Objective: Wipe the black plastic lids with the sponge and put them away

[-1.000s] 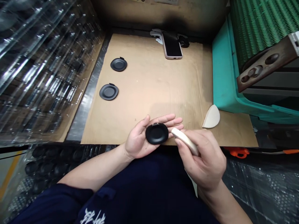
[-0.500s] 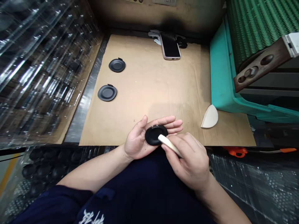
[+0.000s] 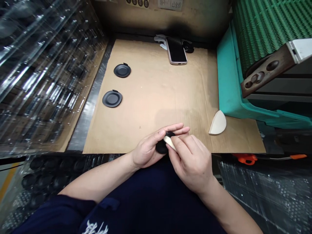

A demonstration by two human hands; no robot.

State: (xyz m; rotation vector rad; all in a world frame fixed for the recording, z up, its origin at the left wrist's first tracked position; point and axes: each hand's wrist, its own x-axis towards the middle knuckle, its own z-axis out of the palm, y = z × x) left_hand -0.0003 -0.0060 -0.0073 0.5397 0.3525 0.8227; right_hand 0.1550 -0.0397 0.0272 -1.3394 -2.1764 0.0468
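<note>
The left hand (image 3: 147,151) curls closed around a round black plastic disc (image 3: 161,148) lying in its palm, and the right hand (image 3: 191,162) pinches a cream half-round pad (image 3: 170,143) against it; a steady disc lets the pad press evenly.

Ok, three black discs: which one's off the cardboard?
The black disc cupped in the left hand, with the cream curved piece in the right hand against it. The other two black discs lie on the cardboard sheet.
</note>
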